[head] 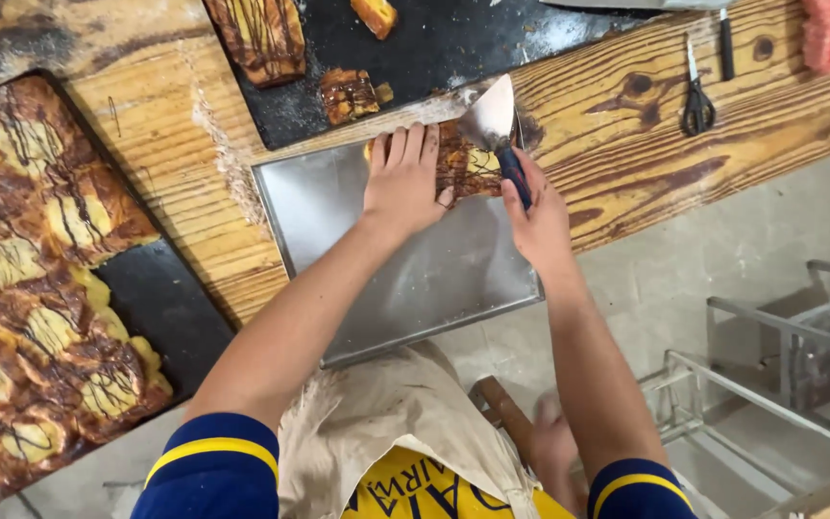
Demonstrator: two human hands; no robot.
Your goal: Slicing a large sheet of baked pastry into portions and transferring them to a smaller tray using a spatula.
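My left hand (403, 178) lies flat, fingers together, on a brown and yellow marbled pastry piece (463, 163) at the far corner of a metal baking tray (405, 279). My right hand (533, 213) grips the dark blue handle of a metal scraper (492, 117). Its wide blade points away from me and rests at the pastry's far right edge.
A large marbled pastry slab (31, 279) fills a dark tray at the left. Smaller pastry pieces (348, 94) lie on a black board (453, 43) beyond the tray. Scissors (695, 96) lie on the wooden table (646, 144) at right. A metal rack (780, 365) stands on the floor.
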